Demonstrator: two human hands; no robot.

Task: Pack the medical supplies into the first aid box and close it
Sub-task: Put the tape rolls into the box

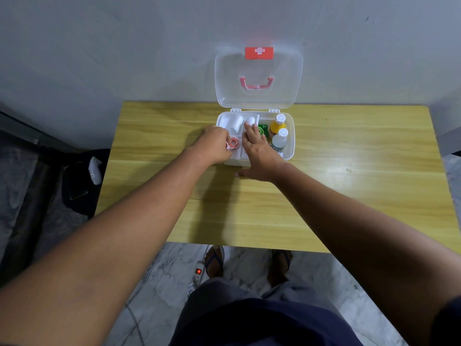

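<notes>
The white first aid box [291, 136] stands open at the far side of the table, its clear lid [258, 78] leaning upright against the wall. Inside lie a yellow bottle [277, 126], a white bottle [280, 141], a green packet [262, 129] and a white roll [237, 122] in the inner tray. My left hand [214, 144] pinches a small red-and-white tape roll [233, 142] at the tray's front left compartment. My right hand [258, 151] lies flat over the tray's middle, fingers spread, fingertips touching a small white item [250, 120].
The wooden table [349, 186] stands against a grey wall. Dark bags and a white object [94, 168] lie on the floor to the left. A power strip [197, 274] with a red light is under the table near my feet.
</notes>
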